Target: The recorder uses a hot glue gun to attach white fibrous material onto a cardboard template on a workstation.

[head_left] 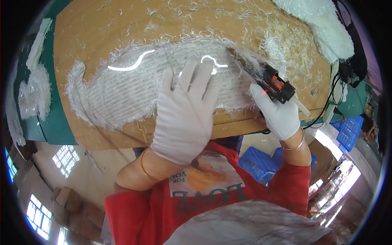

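A long, curved piece of white shaggy fur fabric [126,92] lies with its ribbed backing up and loose fibres along its edge. My left hand [183,118], in a white glove, rests flat on its middle with the fingers apart. My gloved right hand [281,116] grips a black and orange glue gun [279,85] at the fabric's right end. The gun's nozzle points up and left over the backing, and a pale glue stick [301,105] juts out behind. Bright white wavy lines show on the backing; I cannot tell whether they are glue or glare.
Under the fabric, a brown cardboard sheet [94,24] strewn with loose fibres covers much of a green table [61,122]. More white fur pieces [322,24] lie at the far right and left. Black cables [334,92] run along the right side. Blue crates [255,161] stand on the floor.
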The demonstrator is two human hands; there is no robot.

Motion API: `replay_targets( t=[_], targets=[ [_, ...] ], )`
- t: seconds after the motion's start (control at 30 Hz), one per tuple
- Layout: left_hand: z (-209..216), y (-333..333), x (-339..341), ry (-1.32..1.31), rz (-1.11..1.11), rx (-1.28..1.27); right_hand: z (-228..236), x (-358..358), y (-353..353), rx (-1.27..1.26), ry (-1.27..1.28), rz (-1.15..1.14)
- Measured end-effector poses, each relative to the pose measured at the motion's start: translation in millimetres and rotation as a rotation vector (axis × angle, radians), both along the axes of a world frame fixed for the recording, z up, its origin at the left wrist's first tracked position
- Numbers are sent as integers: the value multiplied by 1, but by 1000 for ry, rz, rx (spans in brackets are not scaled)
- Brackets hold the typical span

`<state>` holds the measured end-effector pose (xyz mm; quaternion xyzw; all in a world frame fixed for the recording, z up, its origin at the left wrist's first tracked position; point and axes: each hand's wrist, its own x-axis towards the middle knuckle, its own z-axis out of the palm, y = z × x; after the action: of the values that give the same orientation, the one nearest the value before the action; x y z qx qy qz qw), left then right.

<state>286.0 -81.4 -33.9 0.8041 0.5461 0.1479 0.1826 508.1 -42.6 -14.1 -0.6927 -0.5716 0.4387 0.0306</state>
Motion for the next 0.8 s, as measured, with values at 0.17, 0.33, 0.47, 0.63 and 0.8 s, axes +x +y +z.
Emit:
replay_targets(
  t=[0.17, 0.33, 0.47, 0.63, 0.8],
  targets=[
    [-3, 0, 10, -41, 40, -57, 10, 9, -7, 22, 125, -49],
    [-6, 0, 21, 70, 124, 10, 4, 20, -16, 108, 205, -101],
    [-6, 0, 20, 73, 130, 2, 11, 24, -22, 124, 178, -138],
    [-3, 2, 23, 105, 90, -20, -1, 21, -17, 226, 379, -151],
    [0, 1, 24, 131, 96, -21, -2, 23, -9, 159, 157, -7]
  ],
)
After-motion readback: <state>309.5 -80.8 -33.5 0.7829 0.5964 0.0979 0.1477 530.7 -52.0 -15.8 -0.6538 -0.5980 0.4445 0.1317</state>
